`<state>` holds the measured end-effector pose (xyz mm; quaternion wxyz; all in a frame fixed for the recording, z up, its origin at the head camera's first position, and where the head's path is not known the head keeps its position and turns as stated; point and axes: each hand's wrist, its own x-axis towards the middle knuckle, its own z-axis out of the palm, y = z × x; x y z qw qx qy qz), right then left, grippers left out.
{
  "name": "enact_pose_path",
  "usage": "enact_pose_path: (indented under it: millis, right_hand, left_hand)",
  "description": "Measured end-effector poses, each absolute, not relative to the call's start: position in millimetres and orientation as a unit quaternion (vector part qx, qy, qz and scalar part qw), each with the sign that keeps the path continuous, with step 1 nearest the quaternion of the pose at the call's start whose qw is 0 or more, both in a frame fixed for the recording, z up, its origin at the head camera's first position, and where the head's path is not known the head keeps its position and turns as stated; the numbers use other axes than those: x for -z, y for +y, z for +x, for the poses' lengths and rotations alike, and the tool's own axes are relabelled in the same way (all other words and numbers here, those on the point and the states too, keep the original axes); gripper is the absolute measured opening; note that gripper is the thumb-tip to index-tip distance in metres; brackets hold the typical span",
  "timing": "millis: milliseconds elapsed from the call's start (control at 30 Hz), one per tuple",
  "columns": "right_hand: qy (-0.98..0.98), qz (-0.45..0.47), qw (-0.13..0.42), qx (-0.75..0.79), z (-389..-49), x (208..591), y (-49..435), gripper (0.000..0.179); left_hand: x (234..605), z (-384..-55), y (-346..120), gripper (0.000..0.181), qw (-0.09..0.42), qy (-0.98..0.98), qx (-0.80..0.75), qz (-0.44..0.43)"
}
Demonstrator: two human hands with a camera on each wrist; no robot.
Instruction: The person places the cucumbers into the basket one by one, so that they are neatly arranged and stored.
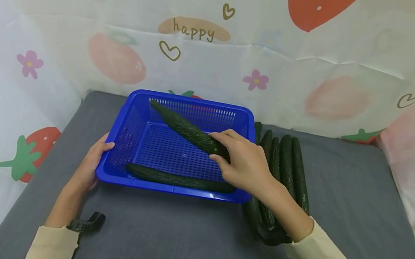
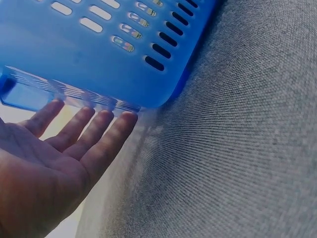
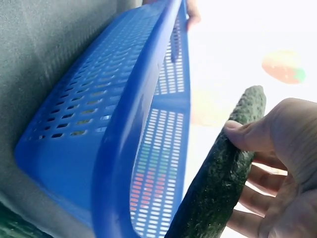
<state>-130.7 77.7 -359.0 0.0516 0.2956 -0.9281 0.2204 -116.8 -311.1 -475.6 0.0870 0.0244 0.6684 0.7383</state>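
Observation:
My right hand (image 1: 249,160) grips one end of a dark green cucumber (image 1: 187,130), thumb on one side and fingers on the other. It holds the cucumber slantwise over the blue plastic basket (image 1: 170,188), the far end pointing up and left. Inside the basket, a second cucumber (image 1: 180,179) lies along the near wall. My left hand (image 1: 91,161) holds the basket's left side, its thumb over the rim. In the left wrist view, the fingertips of that hand (image 2: 64,148) touch the perforated outer wall.
Several more cucumbers (image 1: 297,174) lie side by side just right of the basket, partly hidden by the right forearm. Grey cloth (image 1: 167,235) covers the table. A printed white curtain (image 1: 208,71) hangs behind and at both sides.

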Motion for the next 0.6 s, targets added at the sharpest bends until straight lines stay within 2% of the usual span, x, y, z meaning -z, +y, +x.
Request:
enact_pose_path:
  millis: [400,600]
  right_hand:
    - [-0.929,0.313,0.016,-0.196,-140,356,64,0.044]
    - [-0.932,0.315,-0.009,-0.18,-143,360,58,0.043]
  left_hand:
    - [475,-119,-313,0.045,0.091,0.653,-0.751,0.015]
    - [475,-119,-319,0.055,0.116,0.658,-0.743,0.037]
